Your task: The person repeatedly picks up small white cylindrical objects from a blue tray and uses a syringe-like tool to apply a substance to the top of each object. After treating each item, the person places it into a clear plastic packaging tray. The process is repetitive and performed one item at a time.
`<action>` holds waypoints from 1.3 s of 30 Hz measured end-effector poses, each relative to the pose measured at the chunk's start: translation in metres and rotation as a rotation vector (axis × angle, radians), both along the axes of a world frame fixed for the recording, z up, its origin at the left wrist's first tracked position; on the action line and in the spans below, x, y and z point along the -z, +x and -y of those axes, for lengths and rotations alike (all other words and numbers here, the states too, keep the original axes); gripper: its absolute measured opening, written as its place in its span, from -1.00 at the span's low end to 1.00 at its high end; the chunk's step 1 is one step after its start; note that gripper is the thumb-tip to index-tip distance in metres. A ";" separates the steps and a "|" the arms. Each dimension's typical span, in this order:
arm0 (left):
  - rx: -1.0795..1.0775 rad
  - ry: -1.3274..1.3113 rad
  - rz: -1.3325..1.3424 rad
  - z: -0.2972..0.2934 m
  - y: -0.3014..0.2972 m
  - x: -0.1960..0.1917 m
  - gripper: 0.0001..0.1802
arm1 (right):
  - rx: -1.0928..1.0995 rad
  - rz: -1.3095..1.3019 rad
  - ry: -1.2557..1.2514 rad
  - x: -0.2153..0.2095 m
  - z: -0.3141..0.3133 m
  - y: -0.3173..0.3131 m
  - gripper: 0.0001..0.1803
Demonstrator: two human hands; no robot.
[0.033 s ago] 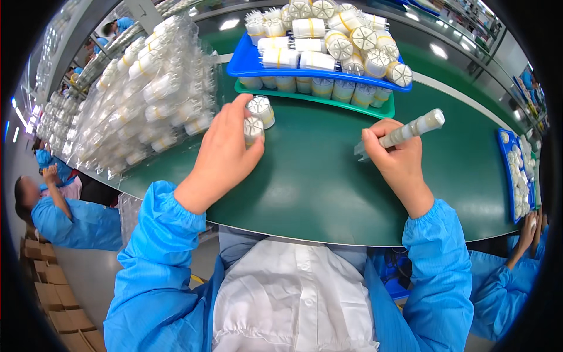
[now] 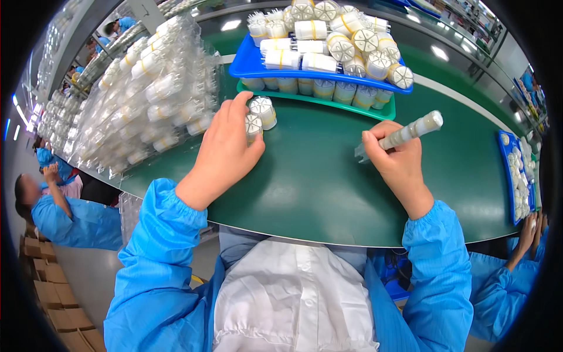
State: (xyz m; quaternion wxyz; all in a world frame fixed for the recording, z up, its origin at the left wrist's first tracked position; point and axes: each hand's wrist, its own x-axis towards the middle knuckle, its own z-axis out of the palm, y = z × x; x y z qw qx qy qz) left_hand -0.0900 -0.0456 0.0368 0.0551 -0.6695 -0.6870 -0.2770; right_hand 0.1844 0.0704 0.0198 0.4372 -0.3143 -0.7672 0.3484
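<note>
My left hand (image 2: 224, 157) curls its fingers and thumb around a white cylindrical part (image 2: 253, 125) with a spoked round end. Touching that part on its far side stands a second white cylinder (image 2: 265, 111). Away to the right, my right hand (image 2: 401, 161) grips a pen-shaped tool (image 2: 415, 130), whitish and wrapped, between thumb and fingers. Its thick end points up to the right, while a clear, thin tip (image 2: 361, 154) sticks out beyond my fingers, just above the green tabletop (image 2: 316, 193). What kind of tool it is, I cannot tell.
A blue tray (image 2: 243, 69) heaped with similar cylinders rests on a green tray (image 2: 314, 102) of more. Stacked clear plastic packs (image 2: 146, 100) of cylinders stand at left. Another blue tray (image 2: 509, 182) lies far right. Co-workers in blue sleeves (image 2: 76, 223) sit on both sides.
</note>
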 end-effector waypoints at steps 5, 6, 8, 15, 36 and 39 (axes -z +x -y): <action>-0.094 -0.030 -0.141 -0.018 -0.004 -0.002 -0.34 | 0.024 0.042 0.102 0.007 -0.003 -0.001 -0.84; -0.118 -0.096 -0.159 -0.022 -0.005 0.000 -0.37 | 0.032 0.045 0.107 0.008 -0.004 0.000 -0.84; -0.121 -0.115 -0.186 -0.032 -0.013 0.007 -0.45 | 0.047 0.042 0.109 0.008 -0.007 0.001 -0.84; 0.100 0.078 0.148 -0.001 -0.008 -0.045 -0.51 | 0.050 0.148 0.173 0.013 -0.008 0.005 -0.84; -0.888 -0.157 -0.672 0.048 -0.440 -0.151 -0.43 | 0.122 0.171 0.117 0.027 -0.012 -0.006 -0.84; -0.830 -0.304 -0.716 0.042 -0.455 -0.147 -0.37 | 0.111 0.177 0.101 0.027 -0.014 -0.009 -0.84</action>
